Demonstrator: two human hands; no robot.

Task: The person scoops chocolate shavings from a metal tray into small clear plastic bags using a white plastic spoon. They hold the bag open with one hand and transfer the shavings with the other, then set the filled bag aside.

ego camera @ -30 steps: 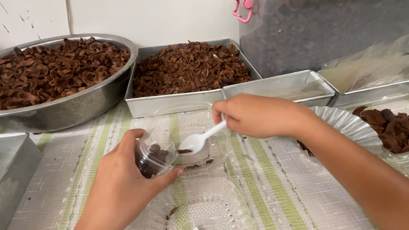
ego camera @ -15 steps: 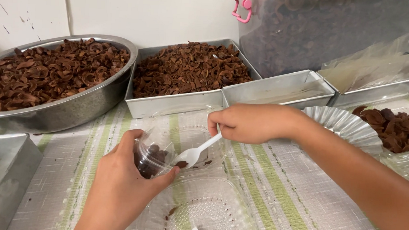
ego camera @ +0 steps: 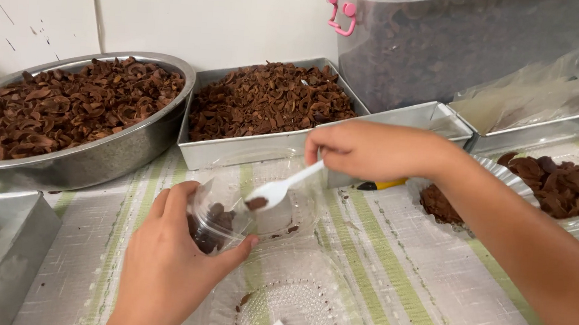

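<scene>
My left hand (ego camera: 166,269) holds the cup (ego camera: 221,219) near centre; my right hand (ego camera: 372,150) has the spoon (ego camera: 281,189) at its mouth, just right of it. Far left: round bowl (ego camera: 100,156); rectangular tray (ego camera: 263,150) right of it, lidded bin (ego camera: 461,45) behind-right. Foil dish (ego camera: 506,174) far right, glass plate (ego camera: 293,298) nearest me.

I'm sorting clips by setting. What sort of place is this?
Probably a small food-packing spot, maybe a home kitchen: a round metal pan and square trays heaped with brown dried pieces, and a small clear cup being filled with a white spoon.
</scene>
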